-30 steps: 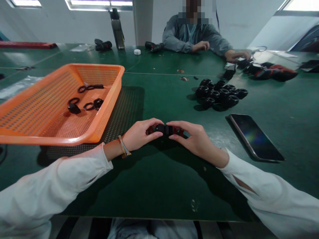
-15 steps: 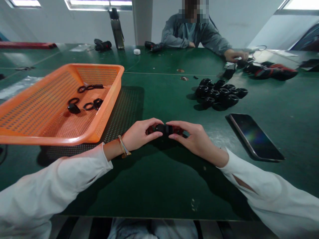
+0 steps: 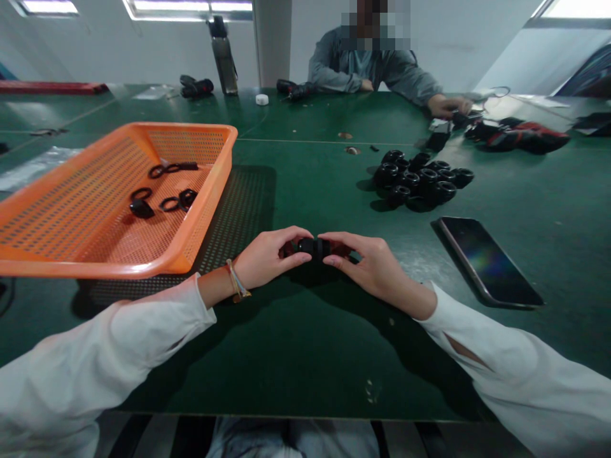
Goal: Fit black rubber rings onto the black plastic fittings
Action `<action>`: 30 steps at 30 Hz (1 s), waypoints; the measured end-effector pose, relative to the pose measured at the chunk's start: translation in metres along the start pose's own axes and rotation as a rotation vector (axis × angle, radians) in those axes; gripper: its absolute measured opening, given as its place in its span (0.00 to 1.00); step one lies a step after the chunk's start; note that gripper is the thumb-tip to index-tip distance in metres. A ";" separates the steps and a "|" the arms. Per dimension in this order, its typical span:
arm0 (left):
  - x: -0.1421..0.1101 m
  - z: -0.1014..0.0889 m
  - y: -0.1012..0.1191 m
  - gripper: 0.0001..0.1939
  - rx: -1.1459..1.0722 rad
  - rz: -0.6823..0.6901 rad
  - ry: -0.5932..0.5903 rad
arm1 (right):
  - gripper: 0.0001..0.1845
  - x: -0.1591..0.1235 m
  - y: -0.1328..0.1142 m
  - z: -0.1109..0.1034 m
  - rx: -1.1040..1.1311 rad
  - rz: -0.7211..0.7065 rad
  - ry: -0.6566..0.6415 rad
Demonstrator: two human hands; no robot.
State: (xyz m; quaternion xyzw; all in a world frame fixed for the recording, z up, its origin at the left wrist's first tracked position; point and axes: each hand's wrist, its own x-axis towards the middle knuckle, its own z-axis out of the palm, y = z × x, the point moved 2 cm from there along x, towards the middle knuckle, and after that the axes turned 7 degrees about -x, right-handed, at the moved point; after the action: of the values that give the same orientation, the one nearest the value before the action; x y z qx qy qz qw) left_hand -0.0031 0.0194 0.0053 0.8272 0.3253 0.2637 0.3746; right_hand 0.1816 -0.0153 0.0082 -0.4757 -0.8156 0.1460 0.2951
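Fingers [image 3: 296, 259] and thumbs of both our hands pinch a small black cylindrical part [image 3: 312, 248] from its two ends, low over the green table [image 3: 305, 362]; we cannot tell whether it touches the surface. Our left hand [image 3: 262, 257], a thin bracelet [image 3: 237, 281] at its wrist, grips the part's left end, while our right hand [image 3: 375, 261] closes on the right end, the two sets of fingertips close together. To our left, beside the forearm, an orange perforated basket [image 3: 119, 270] holds several black ring-shaped pieces [image 3: 142, 208] lying loose on its floor. Ahead and to the right, a cluster of glossy black hollow fittings [image 3: 424, 178] sits on the tabletop; nearer us, to the right of our right hand, a phone [image 3: 491, 261] lies screen up. Across from us, a person in a gray jacket [image 3: 329, 67] rests one hand [image 3: 446, 105] on small dark items, near a red-and-black object [image 3: 534, 135]. Toward the far left edge, a tall bottle [image 3: 224, 63] stands just beside a dark tool [image 3: 196, 87].
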 end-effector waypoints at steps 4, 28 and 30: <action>0.000 0.000 0.001 0.13 0.000 -0.001 -0.004 | 0.13 0.000 0.000 0.000 -0.006 0.005 -0.009; 0.000 0.000 0.000 0.12 -0.008 0.008 0.001 | 0.19 -0.003 -0.001 0.002 0.091 -0.033 -0.033; 0.000 0.000 0.000 0.12 -0.008 0.010 -0.002 | 0.16 -0.002 -0.002 0.001 0.079 -0.041 -0.040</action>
State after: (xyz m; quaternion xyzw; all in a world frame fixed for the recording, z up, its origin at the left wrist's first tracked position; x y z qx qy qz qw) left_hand -0.0034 0.0193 0.0052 0.8275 0.3199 0.2660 0.3771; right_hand 0.1803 -0.0180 0.0079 -0.4439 -0.8246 0.1816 0.3002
